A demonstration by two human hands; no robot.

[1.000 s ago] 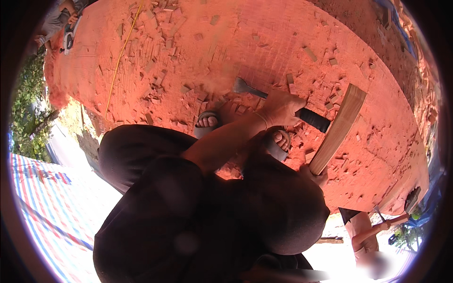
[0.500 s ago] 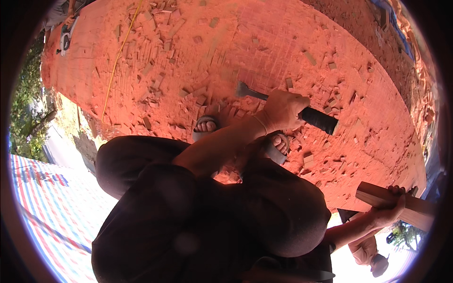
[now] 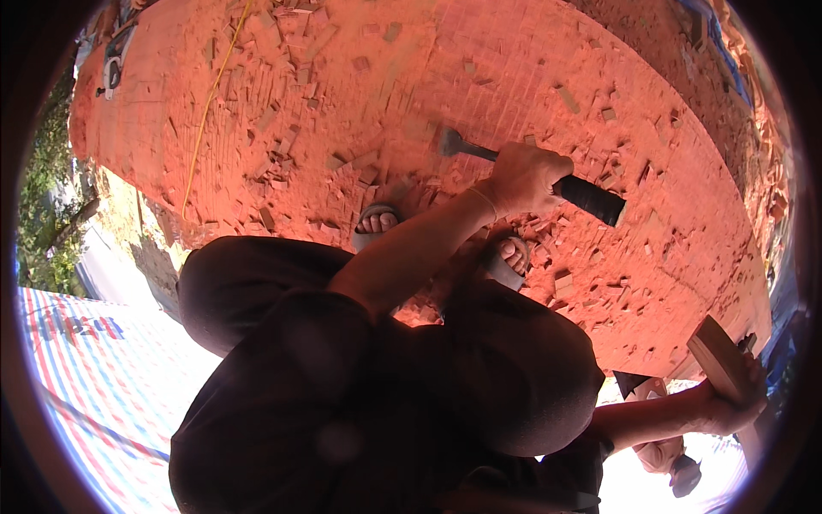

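Observation:
My left hand [image 3: 528,178] is wrapped round a chisel [image 3: 592,200] with a black-wrapped handle. Its flat metal blade points to the upper left, close above the reddish wood surface; whether the edge touches cannot be told. Out at the lower right, my right hand [image 3: 732,404] grips a thick wooden block [image 3: 717,353], raised beside my knee. The block's far end is lost near the dark rim of the picture. Under the chisel lies a large slab of reddish wood [image 3: 479,94], grooved and strewn with wood chips.
My sandalled feet [image 3: 377,221] rest on the slab below the chisel. A yellow cord [image 3: 205,111] runs across its left part. A power tool [image 3: 114,67] stands at the upper left near another person's hand. Another person [image 3: 659,454] shows at lower right, beyond a striped sheet [image 3: 94,360] opposite.
My right hand has swung the wooden block outward to the right and tilted it more upright. My left hand and the chisel have shifted slightly up and to the right.

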